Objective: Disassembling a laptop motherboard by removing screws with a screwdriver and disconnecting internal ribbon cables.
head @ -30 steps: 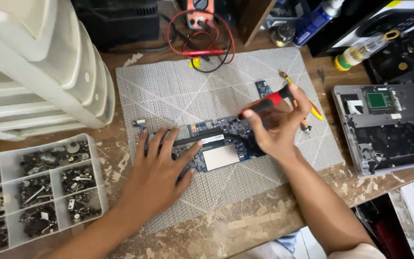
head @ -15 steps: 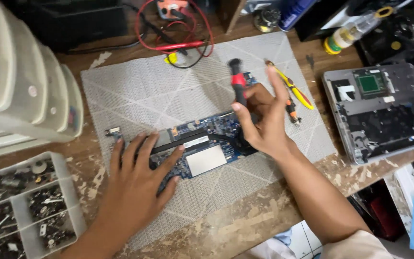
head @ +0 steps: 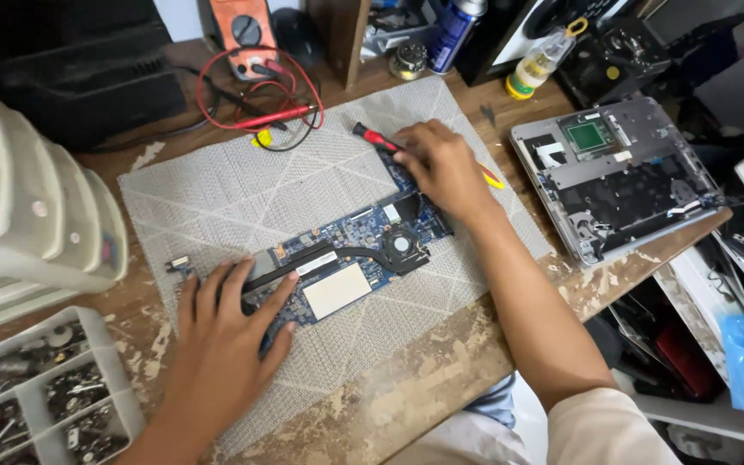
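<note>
A blue laptop circuit board [head: 350, 258] with a black fan and heat pipe lies on a grey patterned mat [head: 303, 181]. My left hand [head: 221, 336] rests flat on the board's left end, fingers spread. My right hand [head: 445, 168] is at the board's far right end, closed around a red-and-black screwdriver [head: 376, 136] whose handle sticks out to the left. A yellow-handled tool [head: 492, 179] peeks out from under that hand.
An opened laptop base [head: 617, 172] lies at the right. A multimeter [head: 247, 30] with red and black leads [head: 273, 108] sits at the back, beside a spray can [head: 454, 26] and a small bottle [head: 540, 60]. A screw organiser [head: 40, 396] and white drawers [head: 27, 207] stand left.
My right hand has moved away from the board's middle to its far right end and tipped the screwdriver from upright to nearly flat. The left hand stays on the board.
</note>
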